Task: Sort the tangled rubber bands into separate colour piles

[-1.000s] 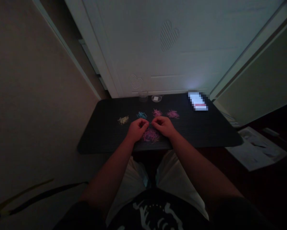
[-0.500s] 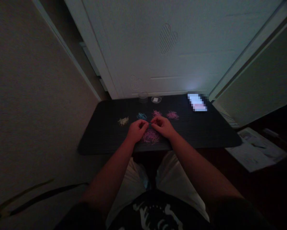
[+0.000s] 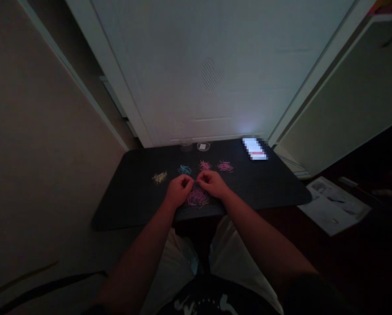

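My left hand and my right hand are closed in pinches, fingertips almost meeting above the front middle of the table. A thin bluish stick-like piece spans the small gap between them; its exact kind is too small to make out. Just below the fingers lies a mixed, mostly purple-pink pile of thin pieces. Beyond the hands are smaller sorted piles: a pale yellow pile to the left, a blue pile, a pink pile and another pink pile to the right.
The dark table stands against a white door panel. At its back edge are a clear round container and a round lid with a white square. A lit, blurred-out screen lies back right. Papers lie lower right.
The camera view has tilted and shifted, so the table appears lower and farther left. Both hands keep their pinches at the same place over the mixed pile.
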Demonstrator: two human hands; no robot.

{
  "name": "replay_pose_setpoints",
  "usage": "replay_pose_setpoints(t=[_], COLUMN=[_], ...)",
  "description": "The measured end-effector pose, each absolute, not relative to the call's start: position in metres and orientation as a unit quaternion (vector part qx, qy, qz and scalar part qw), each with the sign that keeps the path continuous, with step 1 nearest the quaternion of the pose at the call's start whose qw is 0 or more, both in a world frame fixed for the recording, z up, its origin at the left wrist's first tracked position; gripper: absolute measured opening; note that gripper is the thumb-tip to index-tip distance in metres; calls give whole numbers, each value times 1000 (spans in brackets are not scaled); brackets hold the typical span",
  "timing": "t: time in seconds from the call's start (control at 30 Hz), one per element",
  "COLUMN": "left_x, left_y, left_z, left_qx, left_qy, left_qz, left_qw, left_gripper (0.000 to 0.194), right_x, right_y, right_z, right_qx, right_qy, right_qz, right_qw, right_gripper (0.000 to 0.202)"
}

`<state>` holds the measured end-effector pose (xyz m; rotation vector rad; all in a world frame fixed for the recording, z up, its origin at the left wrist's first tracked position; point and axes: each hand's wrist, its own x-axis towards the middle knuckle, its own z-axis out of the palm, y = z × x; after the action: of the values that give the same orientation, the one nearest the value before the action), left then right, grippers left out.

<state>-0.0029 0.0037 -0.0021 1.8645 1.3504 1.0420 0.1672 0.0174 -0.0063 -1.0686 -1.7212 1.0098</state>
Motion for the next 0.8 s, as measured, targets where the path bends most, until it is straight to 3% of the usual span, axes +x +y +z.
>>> replay_pose_setpoints(t=[0.57, 0.8], left_x=[-10, -9], left_y=[9, 7], left_z=[1, 0], left_qx=[600, 617], left_qy=[504, 512], left_qz=[500, 472], left_qw=[369, 366], left_gripper=[19, 18], right_x=[166, 166], right_y=[20, 19], right_z=[-6, -7], right_qx=[-418, -433], right_qy=[-656, -666], right_qz=[435, 417], right_qw=[454, 441], right_gripper=[14, 13])
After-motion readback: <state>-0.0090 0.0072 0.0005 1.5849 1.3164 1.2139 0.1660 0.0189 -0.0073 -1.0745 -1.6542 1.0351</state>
